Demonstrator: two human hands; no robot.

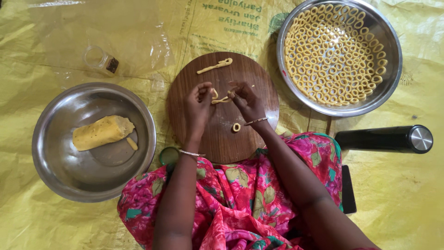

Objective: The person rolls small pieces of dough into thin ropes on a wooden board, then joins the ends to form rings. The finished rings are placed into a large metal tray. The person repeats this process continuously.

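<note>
1. While sitting at the far left, a wide, shallow steel bowl (55, 171) is holding a thick yellow log of dough (102, 132) with a small broken-off piece (132, 144) beside it; a small clear glass jar (100, 59) is lying on its side above the bowl.
2. Over the round dark wooden board (222, 143), the left hand (200, 103) is pinching one end of a thin yellow dough strip (220, 99) with its fingertips closed on it.
3. The right hand (246, 99) is gripping the other end of the same strip, so the strip is hanging between both hands just above the board's middle.
4. Judging by how it is bending, the strip is looking soft, light and easy to tear, so holding it gently at the ends with the fingertips seems best.
5. A finished small dough ring (236, 127) is resting on the board near the right wrist, and a longer rolled dough rope (215, 66) is lying at the board's far edge.
6. To the right, a large round steel tray (388, 41) is carrying many dough rings in close rows, and a black cylindrical flask with a steel cap (384, 139) is lying below it.
7. A crinkled yellow plastic sheet (416, 199) is covering the floor where the person is sitting.
</note>
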